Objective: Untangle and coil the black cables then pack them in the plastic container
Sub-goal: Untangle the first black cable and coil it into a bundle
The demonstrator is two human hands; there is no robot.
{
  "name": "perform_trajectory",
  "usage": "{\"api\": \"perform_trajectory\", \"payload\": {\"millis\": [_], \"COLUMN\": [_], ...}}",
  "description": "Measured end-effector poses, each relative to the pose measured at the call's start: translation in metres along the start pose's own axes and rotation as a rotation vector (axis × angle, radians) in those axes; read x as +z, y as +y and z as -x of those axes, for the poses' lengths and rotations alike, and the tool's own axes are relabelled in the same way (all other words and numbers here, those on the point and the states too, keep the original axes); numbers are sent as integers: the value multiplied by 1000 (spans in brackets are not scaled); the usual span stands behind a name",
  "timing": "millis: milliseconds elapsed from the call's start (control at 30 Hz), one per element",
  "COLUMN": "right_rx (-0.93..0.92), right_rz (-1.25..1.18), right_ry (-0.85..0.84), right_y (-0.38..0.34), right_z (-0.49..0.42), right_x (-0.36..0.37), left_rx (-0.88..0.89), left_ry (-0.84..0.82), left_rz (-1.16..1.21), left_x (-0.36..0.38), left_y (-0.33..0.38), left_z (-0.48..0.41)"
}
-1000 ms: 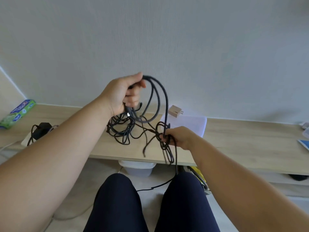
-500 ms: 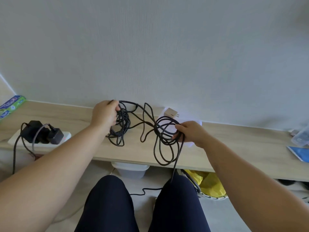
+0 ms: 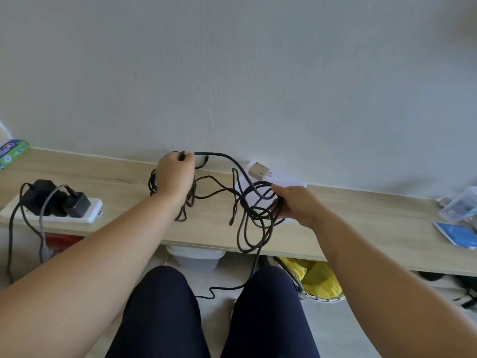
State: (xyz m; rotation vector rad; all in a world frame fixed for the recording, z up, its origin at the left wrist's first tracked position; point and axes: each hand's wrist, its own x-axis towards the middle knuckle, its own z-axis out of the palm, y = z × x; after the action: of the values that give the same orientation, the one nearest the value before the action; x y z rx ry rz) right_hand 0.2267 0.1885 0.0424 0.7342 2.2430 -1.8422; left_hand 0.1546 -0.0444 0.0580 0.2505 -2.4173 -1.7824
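Note:
A tangle of black cables (image 3: 219,188) lies across the wooden shelf (image 3: 361,223) between my hands. My left hand (image 3: 175,177) grips one bunch near the wall, with a cable end sticking out above its fingers. My right hand (image 3: 296,205) holds several loops that droop over the shelf's front edge. One strand (image 3: 254,270) hangs down to the floor between my knees. A clear plastic container (image 3: 459,206) sits at the far right of the shelf.
A white power strip (image 3: 85,214) with black adapters plugged in sits on the left of the shelf. A beige plug adapter (image 3: 259,171) rests by the wall on a white sheet. A white tub (image 3: 196,255) and a yellow bag (image 3: 320,277) are under the shelf.
Both hands have come down from chest height to the shelf. They have moved apart, spreading the tangle between them, and the loops in my right hand have loosened.

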Motion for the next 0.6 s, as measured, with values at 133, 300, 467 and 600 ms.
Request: {"api": "perform_trajectory", "payload": {"millis": [133,300,467,600], "right_rx": [85,90,134,20], "right_rz": [-396,-574,-441,-260], "right_ry": [-114,-156,-15,154], "right_y": [6,4,6,12], "right_z": [-2,-2,-9,-13], "right_x": [-4,-2,1,8], "left_rx": [-13,51,302,155], "left_ry": [147,176,41,-504], "left_rz": [-78,-144,-137,163], "left_x": [-5,-2,2,-3], "left_y": [-7,-15,-12,0], "left_z": [-7,-4,13,27]}}
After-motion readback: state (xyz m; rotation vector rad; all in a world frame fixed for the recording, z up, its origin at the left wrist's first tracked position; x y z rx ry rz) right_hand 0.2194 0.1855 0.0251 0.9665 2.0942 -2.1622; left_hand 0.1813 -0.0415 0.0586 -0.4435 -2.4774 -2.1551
